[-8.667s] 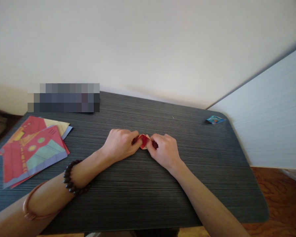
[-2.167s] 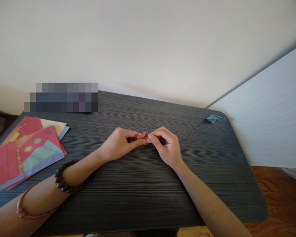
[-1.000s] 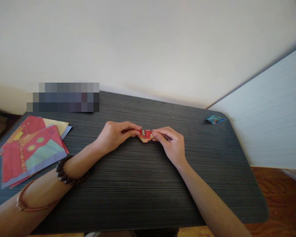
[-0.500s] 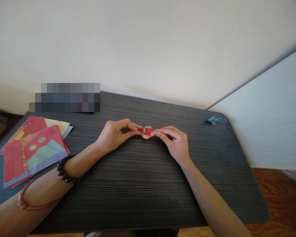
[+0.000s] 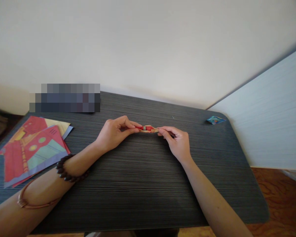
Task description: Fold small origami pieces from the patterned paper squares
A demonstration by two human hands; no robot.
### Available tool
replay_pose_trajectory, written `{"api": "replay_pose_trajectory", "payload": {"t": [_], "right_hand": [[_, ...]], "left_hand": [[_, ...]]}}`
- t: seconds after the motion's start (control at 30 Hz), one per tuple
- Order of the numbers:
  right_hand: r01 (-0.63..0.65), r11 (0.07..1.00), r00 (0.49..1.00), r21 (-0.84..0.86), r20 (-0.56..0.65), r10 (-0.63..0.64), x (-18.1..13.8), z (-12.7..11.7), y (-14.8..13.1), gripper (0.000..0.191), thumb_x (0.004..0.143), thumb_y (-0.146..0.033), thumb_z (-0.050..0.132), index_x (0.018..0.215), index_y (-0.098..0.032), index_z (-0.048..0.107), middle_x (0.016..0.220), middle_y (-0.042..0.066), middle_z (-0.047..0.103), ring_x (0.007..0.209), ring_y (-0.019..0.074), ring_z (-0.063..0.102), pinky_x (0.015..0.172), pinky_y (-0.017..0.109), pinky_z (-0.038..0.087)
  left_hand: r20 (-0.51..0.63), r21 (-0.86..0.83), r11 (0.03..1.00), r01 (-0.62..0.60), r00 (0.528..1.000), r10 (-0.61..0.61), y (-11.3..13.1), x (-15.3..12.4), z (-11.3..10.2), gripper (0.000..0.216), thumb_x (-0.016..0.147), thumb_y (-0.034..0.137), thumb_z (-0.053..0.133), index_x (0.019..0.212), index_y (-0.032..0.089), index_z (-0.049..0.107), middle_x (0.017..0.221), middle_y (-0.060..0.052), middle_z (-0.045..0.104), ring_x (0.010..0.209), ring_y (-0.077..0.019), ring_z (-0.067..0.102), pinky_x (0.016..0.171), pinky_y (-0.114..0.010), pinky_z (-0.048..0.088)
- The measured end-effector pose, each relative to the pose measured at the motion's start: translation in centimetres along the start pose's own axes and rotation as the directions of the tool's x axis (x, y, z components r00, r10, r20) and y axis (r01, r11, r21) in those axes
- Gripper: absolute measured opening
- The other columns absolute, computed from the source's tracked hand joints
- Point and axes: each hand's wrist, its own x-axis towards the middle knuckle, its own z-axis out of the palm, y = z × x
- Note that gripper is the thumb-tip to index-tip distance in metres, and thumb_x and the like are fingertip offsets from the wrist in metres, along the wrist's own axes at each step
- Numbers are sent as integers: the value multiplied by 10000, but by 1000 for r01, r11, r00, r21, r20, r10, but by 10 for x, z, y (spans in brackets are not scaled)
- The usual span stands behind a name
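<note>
A small red and cream folded paper boat (image 5: 148, 129) is stretched between my two hands over the dark table. My left hand (image 5: 117, 132) pinches its left tip between thumb and fingers. At the opposite tip, my right hand (image 5: 175, 141) pinches the paper the same way. The paper looks long and narrow, with a greenish patch near its middle. Its underside is hidden.
Printed paper sheets (image 5: 37, 148) lie overlapped on the table's left. A small blue folded paper piece (image 5: 215, 119) rests near the far right corner of the table (image 5: 138, 191). A blurred-out object (image 5: 66, 98) stands at the back left, by the wall (image 5: 148, 46).
The folded paper has gone from a wider, opened shape to a narrower, longer one. My right hand has shifted slightly right; my left hand stays almost in place.
</note>
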Motion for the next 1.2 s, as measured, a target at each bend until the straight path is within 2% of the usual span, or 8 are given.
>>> {"api": "replay_pose_trajectory", "payload": {"t": [0.23, 0.37, 0.47, 0.57, 0.63, 0.73, 0.87, 1.2], "right_hand": [[7, 998, 999, 55, 35, -9, -2, 4, 0, 171, 864, -347, 573, 900, -201, 653, 790, 22, 722, 720, 160, 702, 664, 279, 559], [101, 994, 993, -36, 66, -98, -4, 4, -2, 109, 864, -298, 582, 911, -213, 630, 810, 5, 712, 733, 146, 698, 705, 269, 548], [203, 969, 977, -141, 98, -191, -4, 3, -3, 100, 880, -260, 555, 942, -228, 627, 876, 2, 710, 755, 134, 685, 735, 271, 536], [326, 924, 940, -199, 177, -293, -2, 3, -4, 156, 903, -213, 511, 994, -239, 634, 988, 13, 702, 882, 136, 662, 829, 287, 516], [375, 903, 917, -209, 228, -328, -1, 3, -5, 186, 906, -192, 497, 1017, -241, 637, 1059, 26, 678, 972, 143, 634, 892, 306, 496], [383, 893, 911, -235, 258, -322, 0, 5, -4, 163, 898, -223, 521, 991, -254, 651, 1082, 33, 652, 997, 158, 615, 905, 332, 492], [371, 890, 920, -265, 237, -313, -1, 8, -3, 108, 886, -273, 558, 930, -240, 651, 1021, 25, 672, 950, 165, 618, 882, 342, 490], [348, 895, 932, -280, 210, -297, -5, 12, -6, 50, 887, -241, 553, 875, -219, 596, 928, 18, 696, 844, 168, 621, 819, 343, 485]], "left_hand": [[-43, -7, 1000, -23, 999, 23, 1, 0, 1, 216, 793, 282, 653, 693, 176, 494, 937, -46, 725, 892, -179, 683, 820, -322, 545], [24, 108, 989, -100, 995, 98, 0, 1, -2, 120, 821, 279, 620, 797, 170, 575, 947, -42, 715, 879, -163, 675, 820, -291, 537], [121, 243, 942, -231, 971, 207, -2, 3, -3, 133, 862, 268, 562, 917, 186, 651, 972, -40, 697, 916, -159, 650, 864, -290, 509], [203, 335, 873, -355, 932, 301, -5, 4, -3, 200, 892, 241, 508, 969, 218, 692, 1031, -44, 665, 958, -154, 621, 894, -275, 479], [221, 344, 855, -387, 919, 327, -6, 3, -2, 214, 897, 227, 496, 973, 223, 696, 1050, -46, 649, 960, -149, 613, 887, -261, 477], [258, 347, 842, -412, 906, 337, -6, 2, -1, 207, 889, 217, 504, 991, 218, 684, 1067, -52, 625, 986, -153, 595, 910, -269, 468], [313, 353, 823, -446, 885, 345, -5, 1, 1, 185, 855, 214, 567, 1015, 206, 659, 1095, -57, 585, 1027, -163, 567, 941, -302, 458], [138, 343, 869, -356, 934, 328, -7, 1, 7, 109, 842, 251, 609, 782, 172, 655, 900, -31, 649, 823, -129, 617, 791, -267, 495]]}}
